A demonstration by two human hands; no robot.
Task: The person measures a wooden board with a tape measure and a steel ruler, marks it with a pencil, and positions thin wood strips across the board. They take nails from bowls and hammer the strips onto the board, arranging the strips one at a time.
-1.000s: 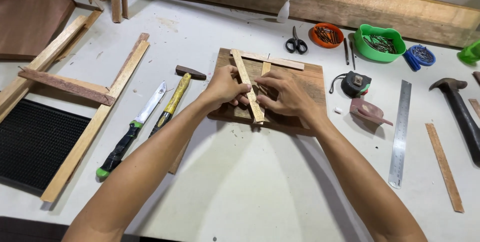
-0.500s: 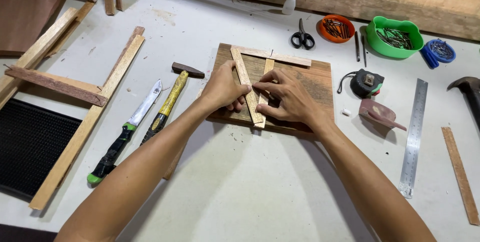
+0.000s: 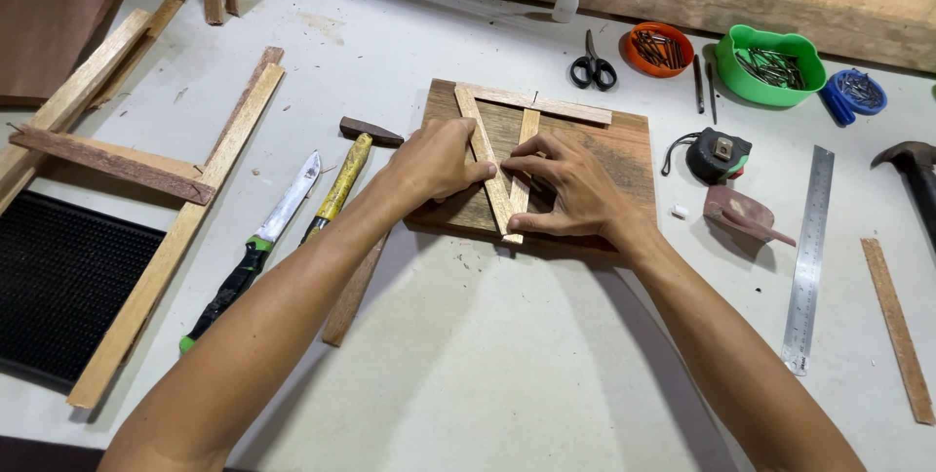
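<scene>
A brown wooden board (image 3: 604,155) lies on the white table. On it three thin pale wooden strips form a triangle: a top strip (image 3: 551,104), a left slanted strip (image 3: 480,145) and a right slanted strip (image 3: 523,165), meeting in a point near the board's front edge. My left hand (image 3: 439,162) presses on the left slanted strip. My right hand (image 3: 570,189) pinches the right strip near the point, fingers curled around it.
Left of the board lie a yellow-handled hammer (image 3: 343,179), a green-handled knife (image 3: 258,243) and a wooden frame (image 3: 175,238) beside a black mat (image 3: 54,282). Right: tape measure (image 3: 717,155), steel ruler (image 3: 809,257), scissors (image 3: 592,67), orange bowl (image 3: 659,48) and green bowl (image 3: 770,64) of nails.
Both hands stay on the slanted strips; the fingers have shifted slightly, pressing the two strips together at the point. The view has drifted a little.
</scene>
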